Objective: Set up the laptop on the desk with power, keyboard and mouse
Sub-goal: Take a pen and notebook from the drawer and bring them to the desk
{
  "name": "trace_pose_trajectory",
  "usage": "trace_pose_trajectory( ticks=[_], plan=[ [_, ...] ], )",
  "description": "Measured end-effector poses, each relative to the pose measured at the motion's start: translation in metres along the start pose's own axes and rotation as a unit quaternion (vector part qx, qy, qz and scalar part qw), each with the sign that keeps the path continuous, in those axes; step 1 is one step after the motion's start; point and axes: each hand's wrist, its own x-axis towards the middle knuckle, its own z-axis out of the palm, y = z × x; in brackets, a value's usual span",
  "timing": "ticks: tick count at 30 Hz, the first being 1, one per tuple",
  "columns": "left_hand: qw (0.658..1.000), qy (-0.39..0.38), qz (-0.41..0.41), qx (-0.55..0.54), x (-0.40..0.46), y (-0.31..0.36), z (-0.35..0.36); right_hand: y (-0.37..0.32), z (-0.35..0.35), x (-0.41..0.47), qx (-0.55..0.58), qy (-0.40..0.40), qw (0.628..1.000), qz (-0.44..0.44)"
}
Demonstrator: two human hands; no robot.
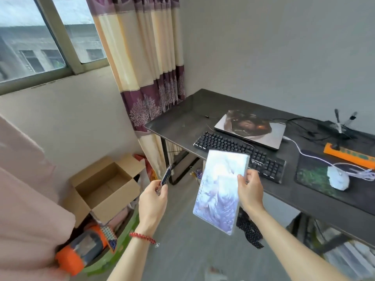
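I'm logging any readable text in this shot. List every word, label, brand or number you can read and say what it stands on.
None can be read.
Notebook in the right hand: small marks at its left edge, too blurred.
Keyboard: key legends too small.
Laptop: picture on the lid, no legible text.
Power strip: no legible markings.

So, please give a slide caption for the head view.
Hands hold pen and notebook beside desk with closed laptop.

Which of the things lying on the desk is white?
The mouse, on the dark mat at the right. The keyboard is black, the power strip orange, the closed laptop silver with a dark picture.
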Motion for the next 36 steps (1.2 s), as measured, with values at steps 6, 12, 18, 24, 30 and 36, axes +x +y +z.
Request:
trace_pose_trajectory(
  ticks=[6, 12, 18, 24, 30, 36],
  plan=[
    [0.999, 0.001, -0.035, 0.001, 0.168, 0.000, 0.052, -0.031, 0.124, 0.144, 0.046, -0.015, 0.998, 0.026],
    [0.999, -0.001, -0.049, 0.021, 0.332, 0.013, 0.087, -0.069, 0.249, 0.277, 0.088, -0.053, 0.986, 0.132],
    [0.997, -0.022, -0.061, 0.036, 0.454, 0.009, 0.116, -0.080, 0.338, 0.363, 0.076, -0.063, 0.979, 0.179],
    [0.992, -0.108, -0.040, 0.054, 0.565, -0.014, 0.150, -0.085, 0.423, 0.422, 0.063, -0.042, 0.972, 0.221],
    [0.973, -0.217, -0.028, 0.071, 0.632, -0.042, 0.166, -0.083, 0.478, 0.448, -0.008, -0.027, 0.958, 0.285],
    [0.948, -0.309, 0.008, 0.074, 0.661, -0.048, 0.197, -0.073, 0.475, 0.447, -0.141, -0.048, 0.939, 0.309]
  ],
)
